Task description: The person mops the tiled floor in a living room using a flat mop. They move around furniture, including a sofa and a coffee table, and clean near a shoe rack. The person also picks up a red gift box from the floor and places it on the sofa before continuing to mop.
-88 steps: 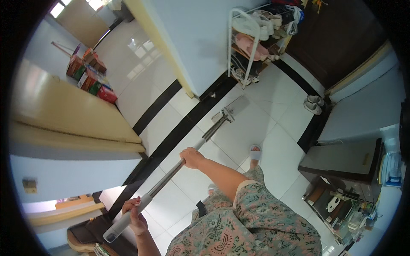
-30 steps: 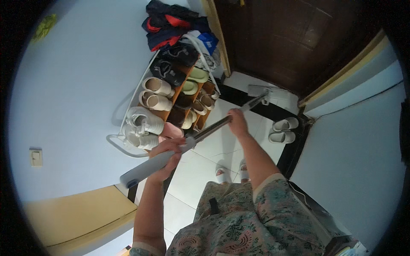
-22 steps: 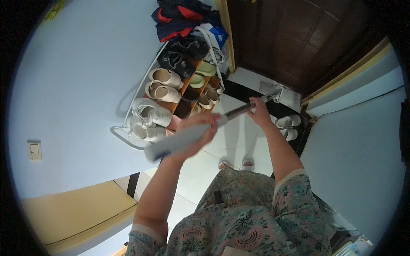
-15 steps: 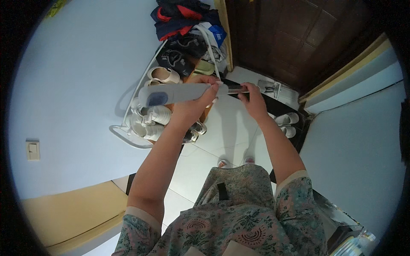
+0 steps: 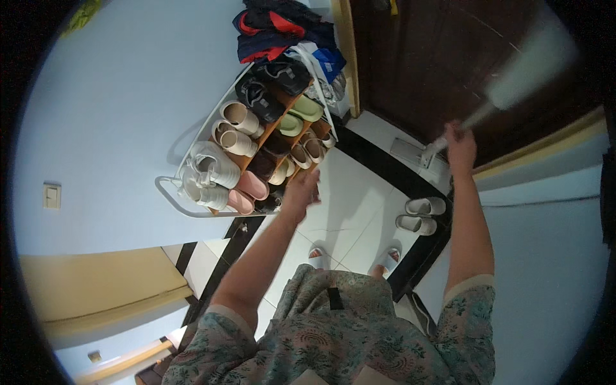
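Note:
My right hand (image 5: 461, 151) is closed round the handle of a long flat-headed duster (image 5: 527, 67), raised at the upper right. Its pale head is smeared by motion in front of the dark door, and its lower end points toward the floor by the threshold. Beside the lower right side of the shoe rack (image 5: 247, 136), my left hand (image 5: 300, 196) hangs with loosely bent fingers, apart from the duster and holding nothing that I can see.
White shoes (image 5: 210, 168), pink slippers (image 5: 249, 191) and green slippers (image 5: 300, 115) fill the rack. Dark and red clothing (image 5: 276, 29) is piled behind it. A pair of pale slippers (image 5: 420, 215) lies by the right wall. The brown door (image 5: 417, 64) stands ahead.
My left hand has let go of the duster and dropped lower. My right hand has swung it up and right, so its head now lies at the door instead of over the rack.

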A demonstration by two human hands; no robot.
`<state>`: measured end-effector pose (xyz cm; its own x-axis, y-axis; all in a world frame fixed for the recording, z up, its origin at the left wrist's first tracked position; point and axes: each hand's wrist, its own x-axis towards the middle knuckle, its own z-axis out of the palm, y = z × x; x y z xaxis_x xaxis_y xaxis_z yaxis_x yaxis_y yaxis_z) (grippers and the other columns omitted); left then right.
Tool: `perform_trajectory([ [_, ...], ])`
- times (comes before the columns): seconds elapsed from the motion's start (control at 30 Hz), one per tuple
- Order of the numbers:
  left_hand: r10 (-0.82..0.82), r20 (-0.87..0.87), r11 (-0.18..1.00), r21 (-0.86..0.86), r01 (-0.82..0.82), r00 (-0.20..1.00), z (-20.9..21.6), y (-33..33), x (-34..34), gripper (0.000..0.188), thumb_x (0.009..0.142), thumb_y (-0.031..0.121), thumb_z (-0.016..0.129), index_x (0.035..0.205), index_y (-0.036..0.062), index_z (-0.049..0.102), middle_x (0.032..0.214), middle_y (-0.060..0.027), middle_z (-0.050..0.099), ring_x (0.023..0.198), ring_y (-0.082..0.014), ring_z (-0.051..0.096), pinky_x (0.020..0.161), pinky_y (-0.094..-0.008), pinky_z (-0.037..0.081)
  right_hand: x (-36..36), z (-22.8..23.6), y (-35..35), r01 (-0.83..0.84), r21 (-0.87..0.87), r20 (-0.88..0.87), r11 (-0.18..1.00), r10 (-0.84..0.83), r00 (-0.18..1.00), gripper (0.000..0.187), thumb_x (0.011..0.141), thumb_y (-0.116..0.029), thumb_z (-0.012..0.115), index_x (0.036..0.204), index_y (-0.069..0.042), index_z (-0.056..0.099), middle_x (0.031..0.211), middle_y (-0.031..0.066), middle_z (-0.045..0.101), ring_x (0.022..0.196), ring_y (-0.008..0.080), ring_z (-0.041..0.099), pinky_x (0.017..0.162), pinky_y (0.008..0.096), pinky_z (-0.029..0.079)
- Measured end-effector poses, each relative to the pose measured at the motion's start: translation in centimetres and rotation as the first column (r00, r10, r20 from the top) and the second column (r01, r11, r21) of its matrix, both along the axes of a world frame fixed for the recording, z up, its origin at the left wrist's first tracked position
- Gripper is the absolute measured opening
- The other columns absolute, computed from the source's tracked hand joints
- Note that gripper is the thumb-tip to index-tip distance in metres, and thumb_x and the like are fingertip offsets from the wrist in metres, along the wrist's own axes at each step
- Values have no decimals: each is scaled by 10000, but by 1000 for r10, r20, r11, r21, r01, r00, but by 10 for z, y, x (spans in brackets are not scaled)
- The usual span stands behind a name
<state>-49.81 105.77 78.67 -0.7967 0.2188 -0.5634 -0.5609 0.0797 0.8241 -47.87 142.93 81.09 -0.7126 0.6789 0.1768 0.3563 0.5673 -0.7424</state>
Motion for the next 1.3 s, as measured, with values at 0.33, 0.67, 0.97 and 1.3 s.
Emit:
perform_trajectory([
  [0.33,-89,250,996,23,86,964,-181,15,16,271,887,157,468,1121,38,533,832,-65,609,557,-116,524,563,-271,483,-10,-127,92,322,52,-258,945,-299,919,544,858,-374,544,1154,58,395,1021,240,551,955,295,553,782,419,450],
  [0.67,9,331,1000,-12,-5,944,-371,-28,-35,347,850,194,522,1150,25,482,1048,-78,612,550,-80,465,649,-282,472,-76,-241,75,269,5,-411,963,-243,878,563,825,-253,618,1253,-3,352,1190,178,477,1037,285,497,898,395,391],
  [0.97,179,161,984,-29,-177,971,-564,-50,-81,434,849,296,564,1179,45,434,1047,-91,608,540,-95,465,585,-281,468,-109,-377,129,332,248,-575,910,-137,806,613,766,-321,675,1226,3,429,1174,165,515,959,268,538,830,391,422],
  [1.3,474,236,747,402,-529,848,-530,-89,-141,480,841,565,445,1008,117,475,821,-34,512,559,-117,415,699,-317,446,-111,-426,229,480,536,-573,694,-118,811,576,760,-463,628,1105,-17,509,1036,148,555,898,278,541,786,398,415],
])
